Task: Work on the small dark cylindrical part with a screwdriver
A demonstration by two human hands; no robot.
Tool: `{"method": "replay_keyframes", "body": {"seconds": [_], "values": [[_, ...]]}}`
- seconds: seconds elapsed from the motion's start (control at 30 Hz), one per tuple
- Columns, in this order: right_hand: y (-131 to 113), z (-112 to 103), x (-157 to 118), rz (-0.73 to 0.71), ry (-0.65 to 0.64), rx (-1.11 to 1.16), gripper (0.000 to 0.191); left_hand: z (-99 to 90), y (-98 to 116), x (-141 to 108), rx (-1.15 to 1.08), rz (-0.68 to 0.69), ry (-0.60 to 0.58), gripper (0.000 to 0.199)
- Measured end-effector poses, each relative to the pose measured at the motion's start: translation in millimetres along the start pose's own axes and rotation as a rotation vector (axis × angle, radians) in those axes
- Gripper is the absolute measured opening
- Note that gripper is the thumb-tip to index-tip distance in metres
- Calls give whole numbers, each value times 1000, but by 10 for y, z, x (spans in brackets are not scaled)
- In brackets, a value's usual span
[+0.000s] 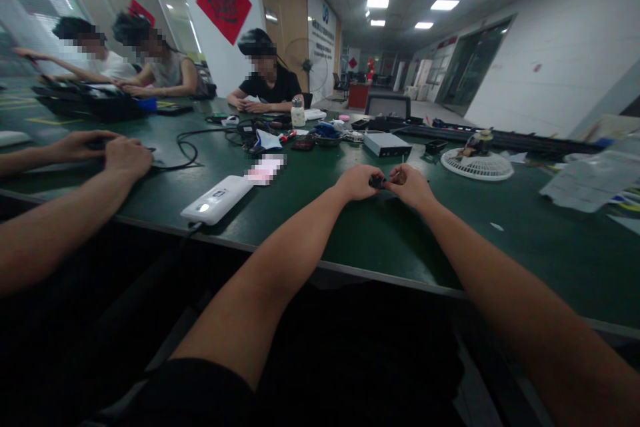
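Observation:
Over the green table (pixel 280 213), my left hand (pixel 359 183) is closed on a small black part (pixel 376 182). My right hand (pixel 411 187) meets it from the right, with its fingers pinched together at the same part. The part is too small to identify, and the fingers hide some of it. Both hands are close together near the middle of the view. Beyond them stands a silver-grey box (pixel 387 144).
At the left, another person's hands (pixel 125 157) hold a dark object with a black cable (pixel 187 153). A white power bank-like device (pixel 219 200) lies between us. A white fan grille (pixel 477 164) and plastic bags (pixel 593 177) are at the right. Several people sit across the table.

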State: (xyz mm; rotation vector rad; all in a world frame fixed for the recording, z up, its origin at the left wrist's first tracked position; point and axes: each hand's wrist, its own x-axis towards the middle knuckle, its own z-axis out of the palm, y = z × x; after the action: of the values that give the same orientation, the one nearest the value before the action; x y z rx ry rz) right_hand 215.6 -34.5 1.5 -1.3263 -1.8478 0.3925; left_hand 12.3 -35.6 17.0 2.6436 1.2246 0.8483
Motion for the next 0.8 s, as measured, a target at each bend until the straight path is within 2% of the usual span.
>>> {"method": "replay_keyframes", "body": {"seconds": [0.23,0.37,0.57,0.73,0.8], "values": [[-40,-19,-14,13,32,-36,25,-23,32,-23,51,-101,51,32],[8,-2,28,21,9,69,25,-29,26,-33,80,-150,78,34],[89,14,46,-11,-42,133,41,-34,22,-34,90,-202,114,34],[75,-12,8,-36,-62,70,72,-39,19,-37,112,-260,130,35],[61,-29,9,-32,-56,6,78,-42,13,-38,120,-276,143,34]]}}
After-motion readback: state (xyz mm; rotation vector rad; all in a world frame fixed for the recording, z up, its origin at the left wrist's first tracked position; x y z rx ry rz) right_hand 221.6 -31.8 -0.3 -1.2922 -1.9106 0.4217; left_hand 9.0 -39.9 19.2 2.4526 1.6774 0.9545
